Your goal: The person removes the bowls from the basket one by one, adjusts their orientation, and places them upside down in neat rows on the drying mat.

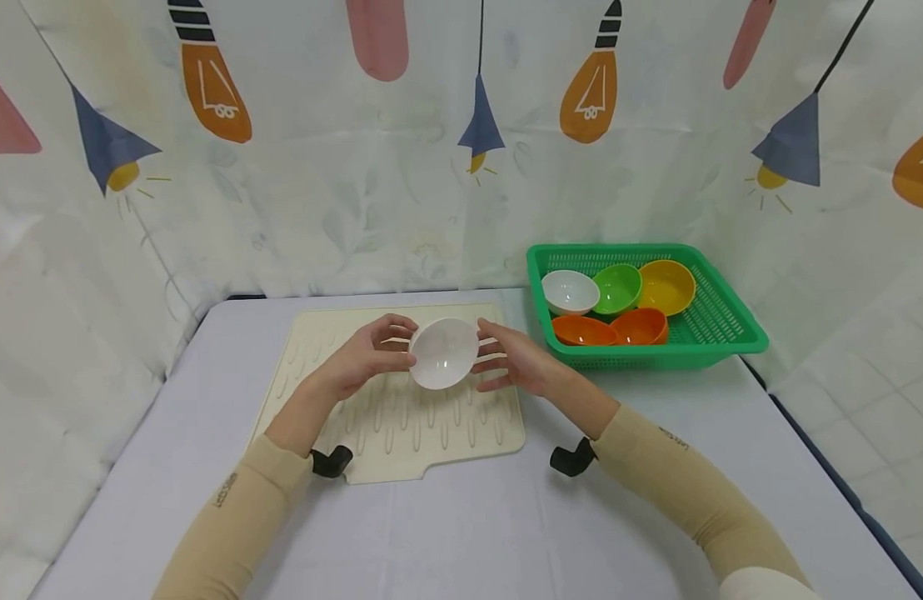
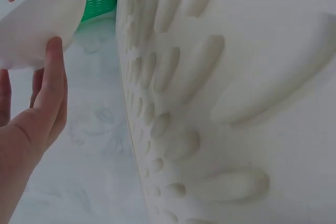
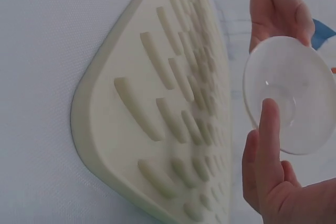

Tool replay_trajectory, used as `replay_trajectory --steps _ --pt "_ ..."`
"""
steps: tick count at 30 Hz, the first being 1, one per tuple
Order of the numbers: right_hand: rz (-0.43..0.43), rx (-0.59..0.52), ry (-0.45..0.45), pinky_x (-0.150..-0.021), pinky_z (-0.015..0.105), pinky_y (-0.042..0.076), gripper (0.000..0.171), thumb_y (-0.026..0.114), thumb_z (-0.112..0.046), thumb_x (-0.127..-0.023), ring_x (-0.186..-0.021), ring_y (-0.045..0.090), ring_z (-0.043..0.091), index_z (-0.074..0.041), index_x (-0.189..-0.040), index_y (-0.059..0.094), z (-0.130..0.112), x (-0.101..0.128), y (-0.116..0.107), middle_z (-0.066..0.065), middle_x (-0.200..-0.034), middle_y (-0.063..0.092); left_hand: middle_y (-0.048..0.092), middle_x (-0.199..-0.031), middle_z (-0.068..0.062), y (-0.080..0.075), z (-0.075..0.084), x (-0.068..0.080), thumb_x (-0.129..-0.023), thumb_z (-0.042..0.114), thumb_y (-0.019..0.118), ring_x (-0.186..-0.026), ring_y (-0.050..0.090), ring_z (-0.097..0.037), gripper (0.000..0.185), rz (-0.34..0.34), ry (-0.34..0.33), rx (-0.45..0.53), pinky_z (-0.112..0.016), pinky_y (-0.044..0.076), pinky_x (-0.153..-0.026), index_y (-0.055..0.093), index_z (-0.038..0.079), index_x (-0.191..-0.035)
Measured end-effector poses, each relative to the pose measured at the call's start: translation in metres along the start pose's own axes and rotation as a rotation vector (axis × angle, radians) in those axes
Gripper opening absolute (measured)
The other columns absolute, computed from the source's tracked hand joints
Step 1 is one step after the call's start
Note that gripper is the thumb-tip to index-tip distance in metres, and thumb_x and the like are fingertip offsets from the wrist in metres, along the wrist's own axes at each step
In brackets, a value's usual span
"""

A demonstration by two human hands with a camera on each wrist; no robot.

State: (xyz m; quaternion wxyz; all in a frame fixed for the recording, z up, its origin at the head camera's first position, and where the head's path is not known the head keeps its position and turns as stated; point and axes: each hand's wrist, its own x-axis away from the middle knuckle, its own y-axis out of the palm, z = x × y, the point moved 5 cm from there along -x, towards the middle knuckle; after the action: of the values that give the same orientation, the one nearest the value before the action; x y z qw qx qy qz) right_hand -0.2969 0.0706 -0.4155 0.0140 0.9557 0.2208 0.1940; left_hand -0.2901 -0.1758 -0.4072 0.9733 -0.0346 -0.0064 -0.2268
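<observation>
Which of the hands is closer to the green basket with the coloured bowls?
The right hand. It holds the white bowl just left of the green basket; the left hand grips the bowl's far side, farther away.

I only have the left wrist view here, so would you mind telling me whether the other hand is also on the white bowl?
Observer: Yes, the right hand touches the round white plastic bowl from the side opposite the left hand.
Operator: Thank you. Is the bowl resting on anything?
Observer: No, it is held tilted above the cream ridged drying mat, its hollow facing the person.
Operator: I see a bit of green at the top; what is that?
Observer: A green plastic basket on the table's far right, holding five more bowls: one white, one green, one yellow and two orange.
</observation>
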Motion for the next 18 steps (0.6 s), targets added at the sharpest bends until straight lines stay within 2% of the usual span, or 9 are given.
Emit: replay_trajectory --steps 6,11,14,18 --pt "-0.042 -0.011 0.022 -0.083 0.049 0.061 0.063 0.053 -0.055 -0.103 -0.117 0.061 0.036 -0.005 -0.142 0.043 0.0 0.0 0.001 0.024 -0.14 0.049 0.055 -0.133 -0.013 0.003 0.008 0.003 -0.085 0.0 0.082 -0.127 0.053 -0.035 0.051 0.033 0.136 -0.17 -0.042 0.055 -0.093 0.056 0.004 -0.129" --pt "-0.041 0.008 0.046 -0.082 0.048 0.061 0.068 0.053 -0.057 -0.102 -0.121 0.06 0.037 -0.008 -0.146 0.041 0.001 -0.002 0.001 0.025 -0.147 0.045 0.056 -0.133 -0.009 0.016 0.017 0.007 -0.082 -0.002 0.084 -0.125 0.053 -0.029 0.052 0.014 0.306 -0.337 -0.042 0.055 -0.097 0.06 0.008 -0.127" --pt "-0.039 0.011 0.053 -0.082 0.049 0.061 0.07 0.054 -0.058 -0.102 -0.124 0.058 0.039 -0.007 -0.148 0.039 0.001 -0.004 0.0 0.026 -0.148 0.044 0.055 -0.133 -0.007 0.024 0.022 0.009 -0.08 -0.004 0.085 -0.125 0.052 -0.026 0.05 0.016 0.435 -0.483 -0.043 0.055 -0.097 0.062 0.01 -0.122" --pt "-0.049 0.025 0.052 -0.081 0.049 0.061 0.065 0.054 -0.056 -0.103 -0.125 0.057 0.041 -0.01 -0.148 0.042 0.0 -0.006 0.001 0.023 -0.144 0.048 0.052 -0.134 -0.009 0.033 0.026 0.013 -0.078 -0.007 0.084 -0.128 0.048 -0.029 0.05 0.006 0.591 -0.725 -0.048 0.051 -0.099 0.064 0.013 -0.119"
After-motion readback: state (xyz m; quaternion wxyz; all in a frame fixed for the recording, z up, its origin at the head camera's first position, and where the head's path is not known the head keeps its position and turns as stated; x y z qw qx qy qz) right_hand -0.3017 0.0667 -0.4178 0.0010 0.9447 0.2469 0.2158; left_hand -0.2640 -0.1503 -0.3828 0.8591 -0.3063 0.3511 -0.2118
